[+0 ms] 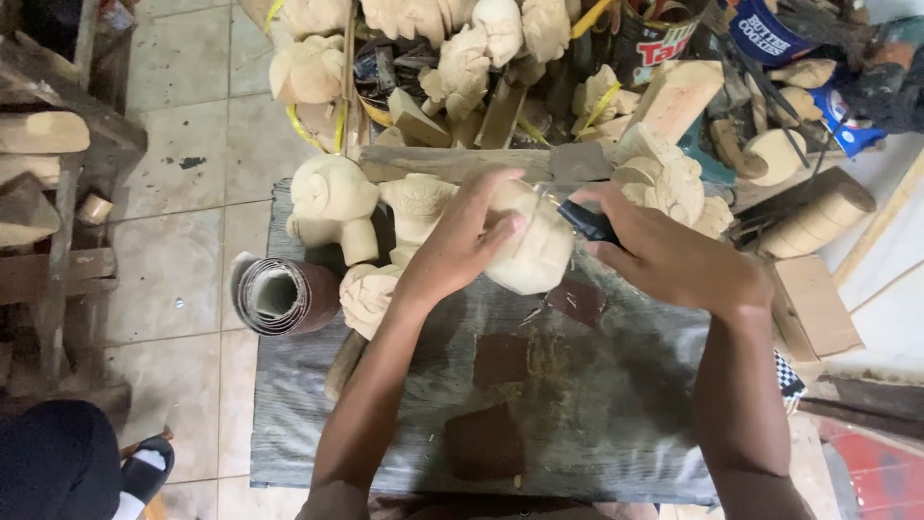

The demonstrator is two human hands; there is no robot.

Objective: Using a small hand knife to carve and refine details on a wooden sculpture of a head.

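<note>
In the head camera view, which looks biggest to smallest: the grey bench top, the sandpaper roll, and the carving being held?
1. Grey bench top, by far the largest.
2 and 3. Sandpaper roll and the pale wooden carving in the left hand look alike; the hand hides part of the carving, so no ranking.

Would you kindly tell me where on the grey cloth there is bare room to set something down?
The grey cloth is bare between the forearms, right of the near sandpaper square, and at its near-left corner below the sandpaper roll. The far edge is crowded: pale carved figures stand there, where the left hand and right hand work a carving.
</note>
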